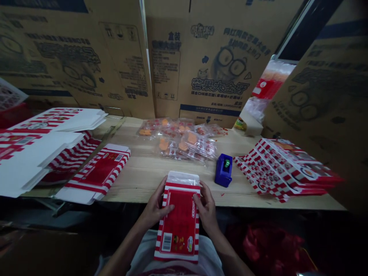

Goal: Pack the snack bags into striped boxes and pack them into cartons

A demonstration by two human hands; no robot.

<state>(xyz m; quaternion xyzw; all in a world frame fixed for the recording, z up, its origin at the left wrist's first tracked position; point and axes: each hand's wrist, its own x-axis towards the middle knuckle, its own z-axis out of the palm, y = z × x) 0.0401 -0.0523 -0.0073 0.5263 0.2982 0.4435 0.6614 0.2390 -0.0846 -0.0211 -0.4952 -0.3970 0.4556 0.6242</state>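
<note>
Both hands hold a red and white striped box [181, 218] at the table's front edge, its barcode end towards me. The white flap at its far end stands open, with something clear and shiny just inside. My left hand [157, 205] grips the left side, thumb lying on the red face. On the right side, my right hand [206, 205] grips it the same way, thumb near the upper corner. Beyond the box lie several clear packets [186, 143] with orange pieces in them. A blue tape dispenser [223, 170] stands to the right of the packets.
One flat striped carton [105, 168] lies at the left, beside stacks of flat cartons [25, 165]. A stack of striped boxes [287, 168] leans at the right. Large brown cardboard boxes [198, 57] wall off the table's back. A red bag [273, 249] sits below the table, right.
</note>
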